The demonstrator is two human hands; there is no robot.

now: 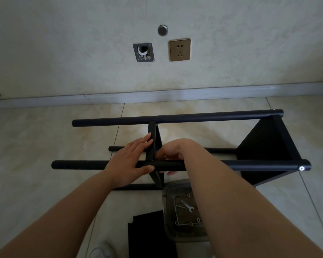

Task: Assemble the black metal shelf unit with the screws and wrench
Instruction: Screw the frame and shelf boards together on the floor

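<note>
Left hand (128, 161) lying flat, fingers spread, against middle shelf panel (154, 146); right hand (171, 155) curling around near tube (213, 164); shelf unit (268, 144) lying sideways on tiled floor (45, 138); wrench (187, 206) resting in clear tray (168, 211); no legible writing

I count four black poles (177, 117), two fitted shelf panels (265, 144), one loose panel (147, 235), one wrench (187, 206), one clear box (169, 194).
</note>
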